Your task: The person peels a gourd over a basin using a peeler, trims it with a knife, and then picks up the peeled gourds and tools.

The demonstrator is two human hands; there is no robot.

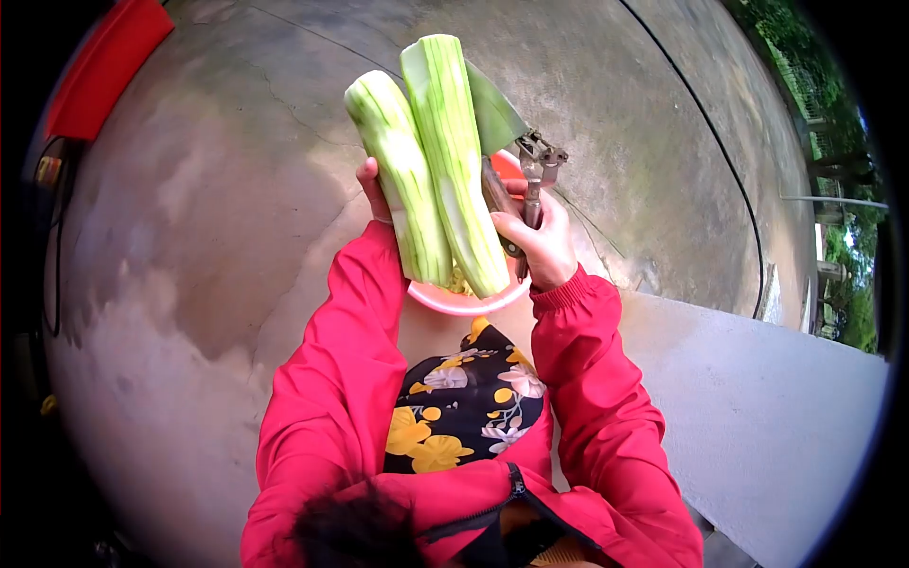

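Two long pale-green peeled vegetable pieces (450, 161) lie side by side, tilted upward, above a pink-red basin (454, 305). My left hand (373, 192) supports them from the left and beneath, mostly hidden behind them. In my right hand (546, 237) are a knife, its broad blade (494, 112) behind the right piece, and a metal peeler (537, 175). The fingers are wrapped round both handles, close to the right piece. Yellowish bits (459, 282) show in the basin below the pieces.
A red object (106, 66) stands at the upper left, with a dark cable below it. Another black cable (712, 133) crosses the concrete ground on the right. A pale, smooth slab (757, 398) lies at lower right. Greenery and a fence show at the far right.
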